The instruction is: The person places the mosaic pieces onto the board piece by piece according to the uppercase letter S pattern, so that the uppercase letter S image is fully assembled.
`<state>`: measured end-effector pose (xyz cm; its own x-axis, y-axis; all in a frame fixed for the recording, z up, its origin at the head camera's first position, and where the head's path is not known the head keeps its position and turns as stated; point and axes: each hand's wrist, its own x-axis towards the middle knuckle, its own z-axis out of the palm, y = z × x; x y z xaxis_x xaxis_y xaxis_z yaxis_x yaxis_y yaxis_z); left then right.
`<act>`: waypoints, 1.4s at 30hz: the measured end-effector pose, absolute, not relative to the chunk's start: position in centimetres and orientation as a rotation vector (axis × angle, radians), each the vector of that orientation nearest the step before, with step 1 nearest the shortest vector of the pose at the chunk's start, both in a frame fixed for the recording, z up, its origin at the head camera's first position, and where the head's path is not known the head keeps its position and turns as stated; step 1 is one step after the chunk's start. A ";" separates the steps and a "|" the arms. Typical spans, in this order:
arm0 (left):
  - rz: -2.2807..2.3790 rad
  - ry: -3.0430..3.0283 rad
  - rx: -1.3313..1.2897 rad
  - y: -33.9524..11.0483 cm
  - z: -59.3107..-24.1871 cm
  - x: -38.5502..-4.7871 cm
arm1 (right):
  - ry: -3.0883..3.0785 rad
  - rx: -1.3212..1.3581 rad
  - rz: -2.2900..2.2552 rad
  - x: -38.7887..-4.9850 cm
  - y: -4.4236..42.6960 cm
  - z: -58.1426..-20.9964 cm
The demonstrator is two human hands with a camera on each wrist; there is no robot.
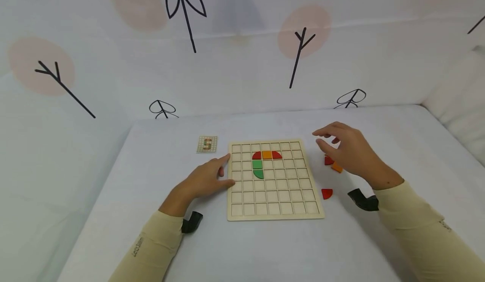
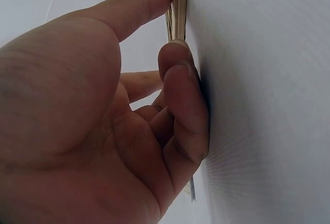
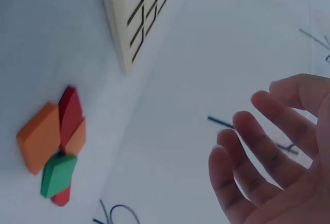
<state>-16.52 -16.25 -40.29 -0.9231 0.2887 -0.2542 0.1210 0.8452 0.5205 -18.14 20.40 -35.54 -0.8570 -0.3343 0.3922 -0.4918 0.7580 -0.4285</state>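
A light wooden grid board (image 1: 274,219) holds a red quarter piece (image 1: 257,155), an orange square (image 1: 267,155), another red quarter (image 1: 277,155), a green square (image 1: 257,164) and a green quarter (image 1: 259,174). My left hand (image 1: 204,179) touches the board's left edge with thumb and index finger apart; its other fingers curl beside the edge in the left wrist view. Raised right of the board, my right hand (image 1: 350,149) holds nothing, fingers loosely bent. Near it lie loose red (image 1: 329,160) and orange (image 1: 337,167) pieces; the right wrist view also shows a green piece (image 3: 59,175) there.
A small pattern card (image 1: 207,144) with a coloured figure on a grid lies left of the board's top corner. One red piece (image 1: 327,193) lies apart by the board's lower right side. White patterned cloth (image 1: 242,75) rises behind the table.
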 end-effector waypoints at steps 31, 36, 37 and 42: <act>0.692 2.698 0.294 -16.6 -40.5 -16.5 | -3.161 0.435 0.727 -20.8 24.4 -39.2; 0.699 2.700 0.305 -16.4 -40.4 -16.5 | -3.167 0.414 0.691 -20.9 24.4 -39.5; 0.698 2.701 0.307 -16.4 -40.4 -16.5 | -3.167 0.414 0.684 -20.9 24.4 -39.5; 0.708 2.700 0.317 -16.4 -40.4 -16.4 | -3.167 0.425 0.675 -20.9 24.5 -39.6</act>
